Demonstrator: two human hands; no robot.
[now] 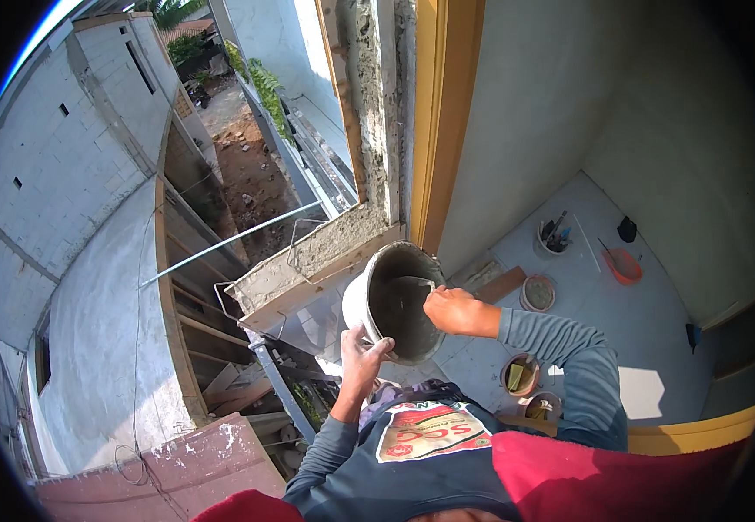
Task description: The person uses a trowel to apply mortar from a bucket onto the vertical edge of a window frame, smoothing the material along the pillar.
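A white bucket (356,300) is tilted in front of me, its mouth turned toward me, with wet grey mortar (399,317) coating its inside. My left hand (362,361) grips the bucket's near left edge, thumb up by the rim. Over the right side of the opening, my right hand (457,311) is closed round the handle of what looks like a trowel (414,282). The trowel's flat blade reaches into the bucket against the mortar; its handle is mostly covered by my fingers. Beyond the bucket lies a rough mortar-covered ledge (317,252).
Bent wires (295,239) stick out of the ledge. A yellow frame (447,113) rises beyond the bucket. On the right-hand floor stand a tool bucket (551,248), an orange basin (625,268) and several small pails (519,384). To the left, the ground drops away beside a block wall (73,174).
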